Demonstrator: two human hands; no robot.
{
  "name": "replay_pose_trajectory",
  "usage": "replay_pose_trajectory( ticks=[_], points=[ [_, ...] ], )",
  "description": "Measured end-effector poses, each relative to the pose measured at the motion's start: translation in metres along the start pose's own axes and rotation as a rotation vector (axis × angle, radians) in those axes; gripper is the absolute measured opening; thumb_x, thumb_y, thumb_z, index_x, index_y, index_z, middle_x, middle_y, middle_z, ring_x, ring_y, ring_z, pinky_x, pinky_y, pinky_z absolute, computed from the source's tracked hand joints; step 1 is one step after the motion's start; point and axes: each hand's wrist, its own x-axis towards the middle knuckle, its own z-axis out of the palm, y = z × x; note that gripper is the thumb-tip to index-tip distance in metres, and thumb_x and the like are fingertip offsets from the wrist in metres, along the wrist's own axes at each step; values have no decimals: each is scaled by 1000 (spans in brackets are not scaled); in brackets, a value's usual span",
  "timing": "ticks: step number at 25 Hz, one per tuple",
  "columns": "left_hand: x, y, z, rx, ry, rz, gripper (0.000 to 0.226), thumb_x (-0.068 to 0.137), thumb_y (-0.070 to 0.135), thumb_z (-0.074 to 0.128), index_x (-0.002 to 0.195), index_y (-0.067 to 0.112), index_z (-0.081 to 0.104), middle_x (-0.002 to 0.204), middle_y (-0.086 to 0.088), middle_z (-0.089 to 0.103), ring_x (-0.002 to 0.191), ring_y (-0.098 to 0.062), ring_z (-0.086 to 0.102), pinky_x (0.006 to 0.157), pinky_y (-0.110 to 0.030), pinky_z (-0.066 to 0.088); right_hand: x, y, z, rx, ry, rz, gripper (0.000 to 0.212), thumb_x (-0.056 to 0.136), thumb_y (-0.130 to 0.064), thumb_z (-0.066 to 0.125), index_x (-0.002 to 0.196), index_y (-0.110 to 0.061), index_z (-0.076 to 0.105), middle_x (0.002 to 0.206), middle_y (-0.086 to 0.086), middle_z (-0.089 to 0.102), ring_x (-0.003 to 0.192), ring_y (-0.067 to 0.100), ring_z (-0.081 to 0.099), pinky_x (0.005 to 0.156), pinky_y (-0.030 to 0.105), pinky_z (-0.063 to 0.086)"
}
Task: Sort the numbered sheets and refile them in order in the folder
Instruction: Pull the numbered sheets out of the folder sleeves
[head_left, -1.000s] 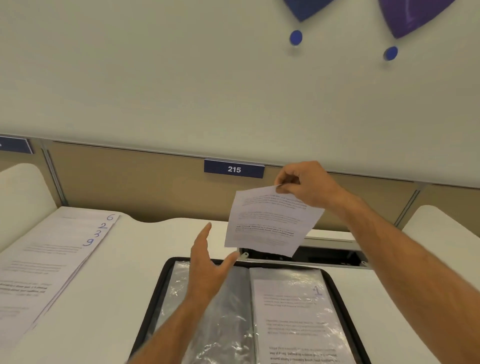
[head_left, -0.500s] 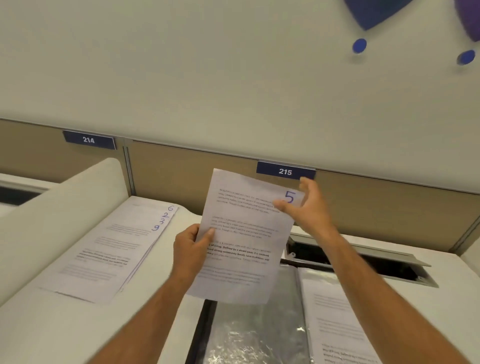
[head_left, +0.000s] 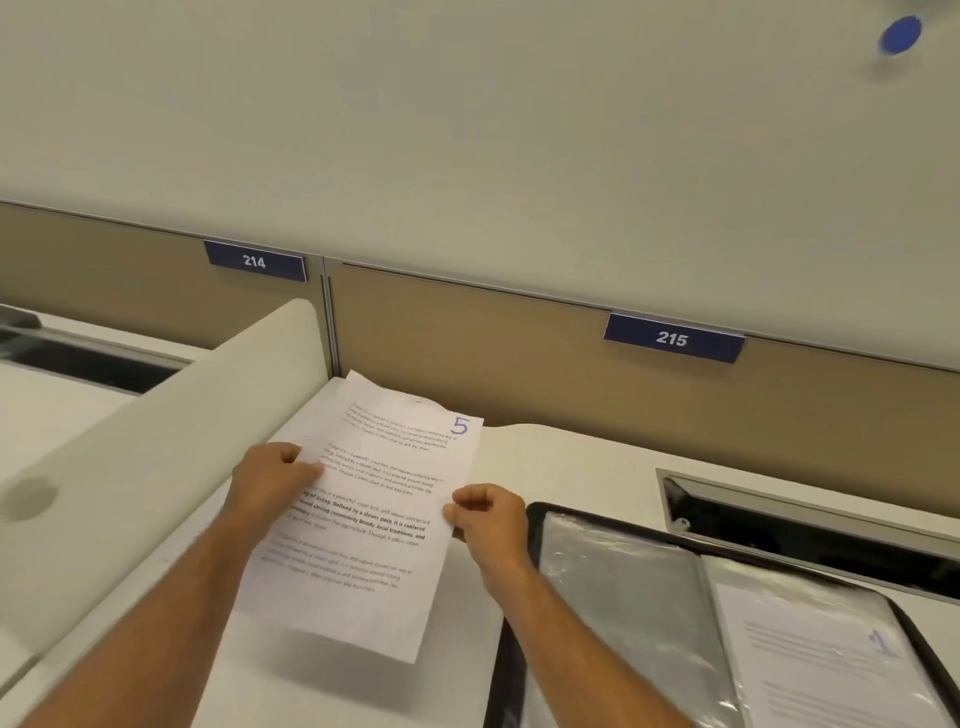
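A printed sheet marked 5 (head_left: 374, 514) hangs just above the white desk, over the spot where the pile of other sheets lay; that pile is hidden beneath it. My left hand (head_left: 275, 483) pinches the sheet's left edge and my right hand (head_left: 488, 514) pinches its right edge. To the right lies the open black folder (head_left: 511, 670) with clear plastic sleeves; the sleeve on its right page holds a sheet marked 1 (head_left: 831, 670).
A rounded white divider (head_left: 156, 447) runs along the left of the desk. A tan partition with labels 214 (head_left: 254, 261) and 215 (head_left: 672, 339) stands behind. A dark cable slot (head_left: 810, 525) opens in the desk behind the folder.
Sheet 5 went from my right hand alone to both hands, then moved left and down over the pile. My right hand slid from its top corner to its right edge. The view swung left.
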Motion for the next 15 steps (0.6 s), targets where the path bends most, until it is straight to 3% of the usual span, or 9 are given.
replay_pose_trajectory(
  ticks=[6,11,15],
  points=[
    [53,-51,-33,227,101,-57,4,83,16,67,84,20,70,83,-2,71,82,-25,65,80,-40,54,19,30,75,-15,-86,93,19,77,6,75,88,-8,71,85,7,69,76,18,70,72,32,63],
    [86,-86,-39,340,83,-130,29,80,18,59,104,27,71,91,2,71,87,-24,65,78,-37,53,31,48,107,-96,-118,136,20,76,6,75,86,-10,71,75,2,63,57,10,62,62,26,59],
    [101,-100,-38,390,90,-128,27,82,17,61,105,27,71,92,2,71,88,-25,64,79,-38,53,36,56,119,-108,-158,153,20,77,5,74,88,-11,70,79,4,61,67,14,64,69,37,64]
  ],
)
